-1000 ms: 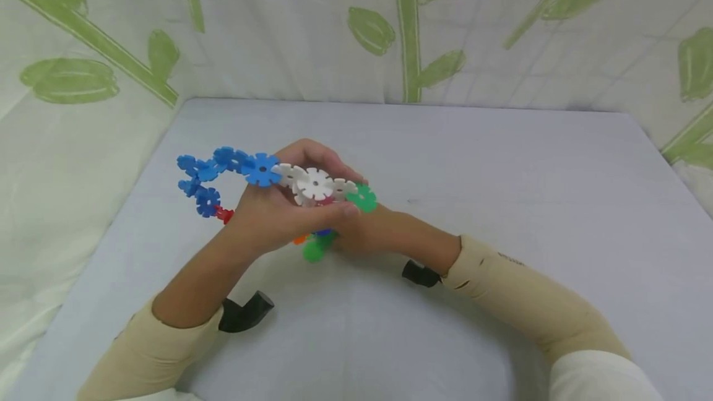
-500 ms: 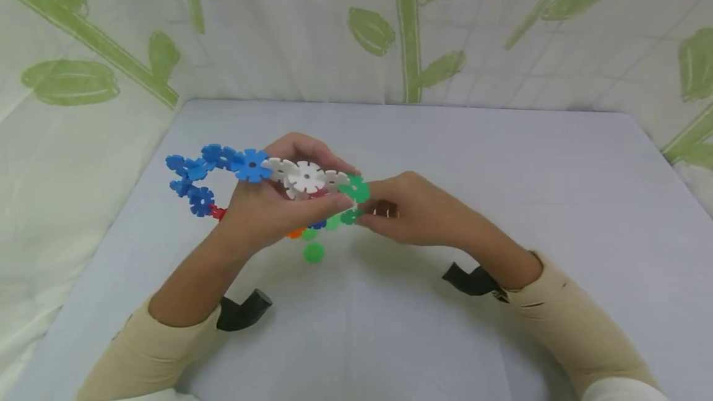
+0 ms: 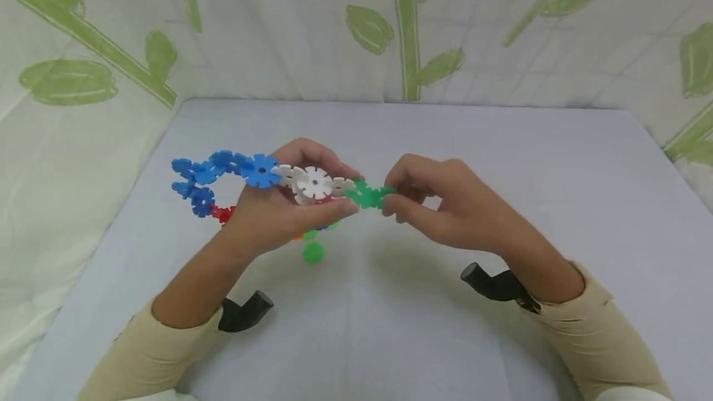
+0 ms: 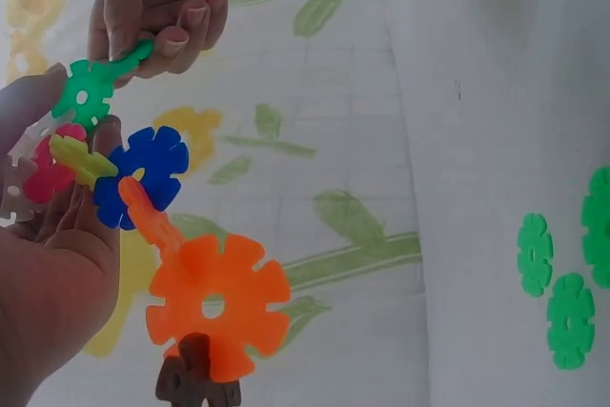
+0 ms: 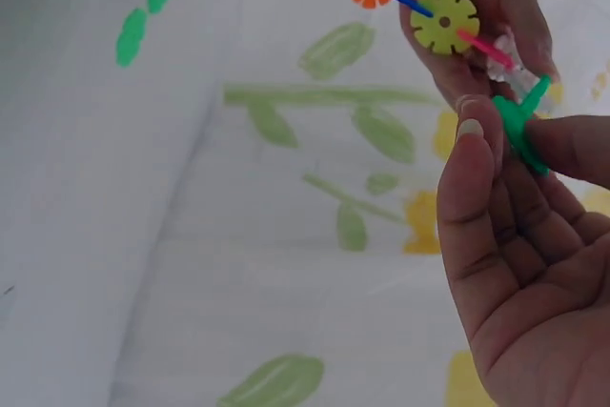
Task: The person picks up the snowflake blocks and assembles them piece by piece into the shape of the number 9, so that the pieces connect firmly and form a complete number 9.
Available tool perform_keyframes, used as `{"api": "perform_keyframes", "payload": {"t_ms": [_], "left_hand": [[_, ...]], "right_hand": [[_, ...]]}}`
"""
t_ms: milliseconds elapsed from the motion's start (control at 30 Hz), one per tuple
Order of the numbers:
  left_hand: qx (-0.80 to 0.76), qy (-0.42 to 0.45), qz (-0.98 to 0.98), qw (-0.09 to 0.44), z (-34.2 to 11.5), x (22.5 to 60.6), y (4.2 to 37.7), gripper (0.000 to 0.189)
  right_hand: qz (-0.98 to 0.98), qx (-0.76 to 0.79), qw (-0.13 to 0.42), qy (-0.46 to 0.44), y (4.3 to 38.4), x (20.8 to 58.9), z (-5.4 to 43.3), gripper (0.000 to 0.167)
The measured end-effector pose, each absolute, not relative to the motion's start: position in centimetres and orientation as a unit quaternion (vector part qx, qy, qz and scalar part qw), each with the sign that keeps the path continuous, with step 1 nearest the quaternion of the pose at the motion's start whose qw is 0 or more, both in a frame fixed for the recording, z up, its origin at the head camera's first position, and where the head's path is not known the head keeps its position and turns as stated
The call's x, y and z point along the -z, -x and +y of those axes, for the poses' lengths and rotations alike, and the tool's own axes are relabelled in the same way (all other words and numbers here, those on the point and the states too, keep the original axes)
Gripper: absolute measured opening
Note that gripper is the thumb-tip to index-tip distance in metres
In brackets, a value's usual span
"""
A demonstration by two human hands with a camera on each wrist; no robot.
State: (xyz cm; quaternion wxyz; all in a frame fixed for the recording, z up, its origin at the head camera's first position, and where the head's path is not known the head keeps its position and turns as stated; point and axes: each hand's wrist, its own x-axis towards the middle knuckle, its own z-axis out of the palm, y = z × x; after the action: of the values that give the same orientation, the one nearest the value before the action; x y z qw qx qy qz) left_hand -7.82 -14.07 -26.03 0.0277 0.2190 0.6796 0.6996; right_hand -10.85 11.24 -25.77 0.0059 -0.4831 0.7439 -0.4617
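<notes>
My left hand [image 3: 270,215] holds a chain of notched plastic snowflake discs, thumb and fingers around its white discs [image 3: 314,183]. Blue discs [image 3: 262,170] curve away to the left, then red ones [image 3: 223,214], partly hidden behind the wrist. In the left wrist view an orange disc [image 4: 243,278], a dark blue disc [image 4: 164,161] and a brown disc [image 4: 195,378] hang from the chain. At its right end is a green disc [image 3: 363,194]. With thumb and fingertips, my right hand [image 3: 451,203] pinches another green disc [image 5: 515,126], which meets the first at an angle.
Several loose green discs [image 4: 571,326] lie on the pale table [image 3: 529,159], partly behind the left hand in the head view. Black curved pieces [image 3: 247,311] stick out from both wrists. A white curtain [image 3: 312,30] with green leaves stands behind the table.
My right hand has come out from behind the left hand and moved right, bringing a green disc up to the chain's green end. The left hand has stayed nearly in place.
</notes>
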Motion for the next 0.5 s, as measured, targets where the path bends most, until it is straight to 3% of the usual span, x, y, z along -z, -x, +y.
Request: {"api": "perform_keyframes", "payload": {"t_ms": [233,500], "left_hand": [[-0.696,-0.217,0.684,0.011,-14.2,25.8,7.8,0.037],[-0.716,-0.203,0.667,0.037,-13.6,26.0,7.7,0.033]], "right_hand": [[0.749,0.449,-0.051,0.484,9.8,25.8,10.8,0.018],[0.748,0.444,-0.089,0.485,9.2,25.8,10.6,0.023]]}}
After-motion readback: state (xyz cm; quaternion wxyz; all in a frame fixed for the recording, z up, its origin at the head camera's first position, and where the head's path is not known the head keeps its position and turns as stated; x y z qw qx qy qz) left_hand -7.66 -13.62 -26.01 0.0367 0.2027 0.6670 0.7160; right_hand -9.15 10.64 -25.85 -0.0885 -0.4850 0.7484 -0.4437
